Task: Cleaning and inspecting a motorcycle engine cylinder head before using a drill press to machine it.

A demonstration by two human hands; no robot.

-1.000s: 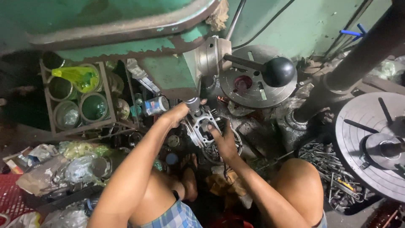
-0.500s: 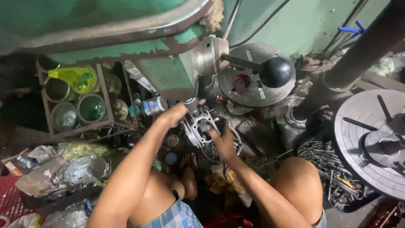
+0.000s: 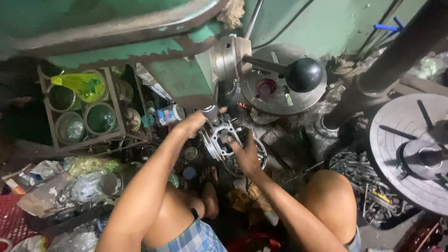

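the left hand [image 3: 193, 123] reaches up under the green drill press head [image 3: 140, 51], its grip closed around the small silvery chuck or spindle end [image 3: 210, 112] that points down from the machine. directly below and a little to the right sits the finned metal casting [image 3: 221, 140], a ribbed aluminium engine-type part with a round bore, lying with its fins fanned to the left. the right hand [image 3: 245, 154] presses on the casting's right side, fingers curled over its edge so that the grip is closed on it, steadying it against the round slotted drill table [image 3: 280, 88] area beneath; exactly what it rests on is hidden. so the casting lies just under the left hand and touching the right one, with the spindle's long axis running upright, down toward the bore. the black ball-ended feed lever [image 3: 303, 74] juts out to the right, untouched. a rack of tins [image 3: 79, 112] stands well to the left, and scrap metal bits [image 3: 359, 177] lie by the right knee.
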